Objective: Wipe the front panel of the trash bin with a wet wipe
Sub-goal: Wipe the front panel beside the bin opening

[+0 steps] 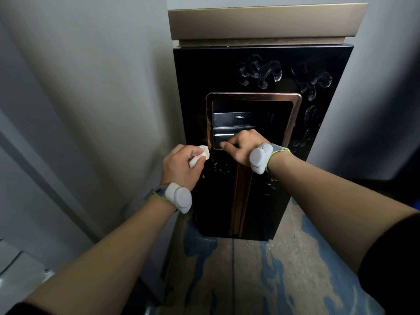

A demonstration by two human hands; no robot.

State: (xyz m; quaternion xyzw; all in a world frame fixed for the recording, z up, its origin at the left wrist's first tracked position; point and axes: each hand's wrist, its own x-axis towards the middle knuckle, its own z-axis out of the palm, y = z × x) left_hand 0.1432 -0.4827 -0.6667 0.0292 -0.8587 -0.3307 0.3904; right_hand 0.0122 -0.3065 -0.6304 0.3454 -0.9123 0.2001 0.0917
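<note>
A tall black trash bin [197, 71] with a gold top stands against the wall. Its glossy front panel carries whitish smears at the upper right and a copper-framed flap opening [253, 96] in the middle. My left hand [181, 165] is closed around a crumpled white wet wipe [200, 155] and holds it against the panel just left of the opening's lower corner. My right hand [241, 144] grips the lower edge of the opening, fingers curled inside. Both wrists wear grey bands.
A pale wall runs close along the bin's left side. The floor [261, 280] in front of the bin is worn, with blue patches. A vertical copper strip [242, 201] runs down the panel below the opening.
</note>
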